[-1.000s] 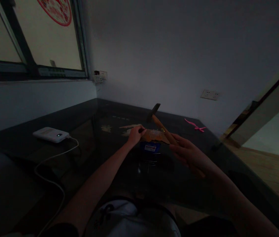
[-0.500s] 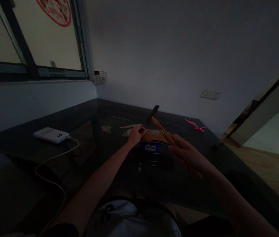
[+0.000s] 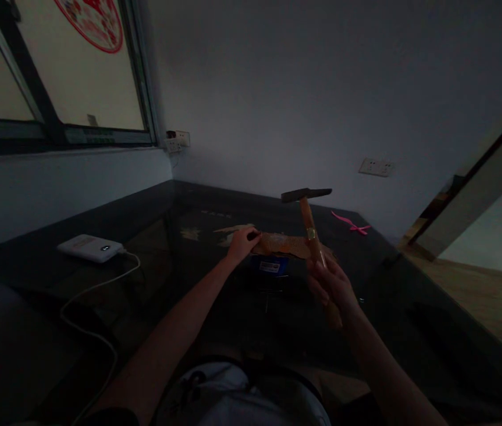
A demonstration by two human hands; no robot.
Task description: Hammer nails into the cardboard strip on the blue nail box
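Note:
My right hand (image 3: 331, 284) is closed around the wooden handle of a hammer (image 3: 307, 204), held upright with its dark metal head raised above the desk. My left hand (image 3: 242, 241) rests at the left end of a thin brown board (image 3: 288, 245), fingers pinched on something small that I cannot make out. The board lies across a blue box (image 3: 271, 265) with a white label, on the dark desk (image 3: 197, 207).
A white power bank (image 3: 90, 248) with a white cable (image 3: 95, 293) lies at the desk's left. A pink strip (image 3: 350, 223) lies at the far right corner. Wall sockets (image 3: 376, 167) sit above. Light scraps (image 3: 215, 232) lie beyond my left hand.
The hammer swung up from a low tilt over the board to upright, its head now high and to the right. My left hand stayed at the board's end.

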